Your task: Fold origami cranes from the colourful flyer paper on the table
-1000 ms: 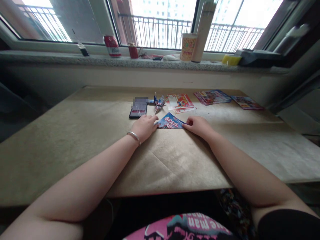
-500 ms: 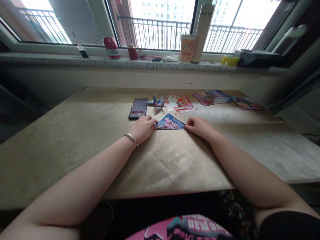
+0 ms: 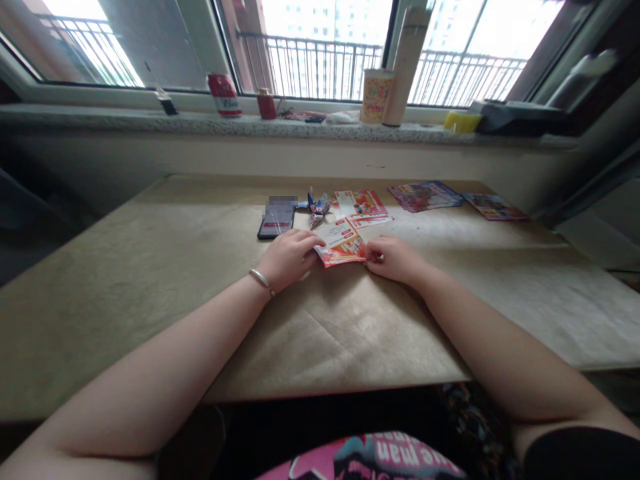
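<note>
A sheet of printed paper [image 3: 343,243], red, orange and white on its upper face, is spread between my hands just above or on the table. My left hand [image 3: 293,255] grips its left edge, thumb and fingers closed on it. At the right corner, my right hand [image 3: 393,259] pinches the paper between thumb and fingertips. Behind it lies a folded paper crane [image 3: 318,207] in blue, white and red. Left of the crane is a phone [image 3: 278,220] with a lit screen. More red printed sheets [image 3: 365,203] lie just behind the held paper.
Two groups of printed leaflets, a blue-purple pile [image 3: 425,195] and a smaller one [image 3: 494,206], lie at the table's back right. A red can [image 3: 224,95], a patterned cup [image 3: 376,97], a tall cylinder [image 3: 406,70] and a yellow object [image 3: 461,122] stand on the windowsill [image 3: 280,128].
The paper was a folded blue triangle lying point-away between my hands. Now it is unfolded, showing its red and white face. Both hands keep hold at nearly the same places.
</note>
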{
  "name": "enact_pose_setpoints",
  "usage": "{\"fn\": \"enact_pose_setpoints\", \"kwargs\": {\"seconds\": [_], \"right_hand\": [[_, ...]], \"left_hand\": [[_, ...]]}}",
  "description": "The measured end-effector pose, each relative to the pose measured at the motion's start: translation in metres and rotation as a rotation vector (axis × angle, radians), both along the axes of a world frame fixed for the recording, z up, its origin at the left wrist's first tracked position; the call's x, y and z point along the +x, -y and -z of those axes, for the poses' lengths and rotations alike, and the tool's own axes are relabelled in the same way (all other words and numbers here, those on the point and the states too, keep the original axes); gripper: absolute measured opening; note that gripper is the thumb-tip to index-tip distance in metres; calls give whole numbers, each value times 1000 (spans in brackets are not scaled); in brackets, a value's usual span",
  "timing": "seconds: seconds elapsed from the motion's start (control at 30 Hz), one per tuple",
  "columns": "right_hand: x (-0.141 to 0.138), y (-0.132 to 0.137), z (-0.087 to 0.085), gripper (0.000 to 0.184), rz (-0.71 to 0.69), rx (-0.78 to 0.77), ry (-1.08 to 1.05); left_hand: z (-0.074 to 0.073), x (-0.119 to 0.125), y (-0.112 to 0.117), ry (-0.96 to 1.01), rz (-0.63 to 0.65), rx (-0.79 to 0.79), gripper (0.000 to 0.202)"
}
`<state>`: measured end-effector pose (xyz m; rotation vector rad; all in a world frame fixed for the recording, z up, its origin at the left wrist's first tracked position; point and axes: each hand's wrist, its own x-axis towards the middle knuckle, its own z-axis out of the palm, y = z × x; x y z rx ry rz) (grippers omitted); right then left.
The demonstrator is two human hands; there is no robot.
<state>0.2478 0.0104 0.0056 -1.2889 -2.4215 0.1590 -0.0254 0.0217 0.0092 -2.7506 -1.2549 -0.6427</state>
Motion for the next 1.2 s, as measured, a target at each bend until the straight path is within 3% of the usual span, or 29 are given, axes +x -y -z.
{"fn": "enact_pose_setpoints", "kwargs": {"seconds": [0.17, 0.43, 0.63, 0.83, 1.07, 1.2], "right_hand": [[0, 1, -2, 10, -104, -53, 4], [2, 0, 0, 10, -101, -105, -71], [1, 0, -1, 10, -88, -87, -35], [2, -1, -1, 12, -101, -55, 9], [2, 0, -3, 14, -130, -27, 53], [2, 1, -4, 14, -128, -4, 91]], "left_hand": [[-3, 2, 2, -33, 116, -47, 23], [-8, 3, 9, -131, 261, -140, 40], [-7, 2, 10, -146, 317, -148, 37], [1, 3, 5, -46, 308, -143, 34], [3, 4, 0, 120, 254, -275, 30], [2, 3, -1, 56, 196, -269, 28]]}}
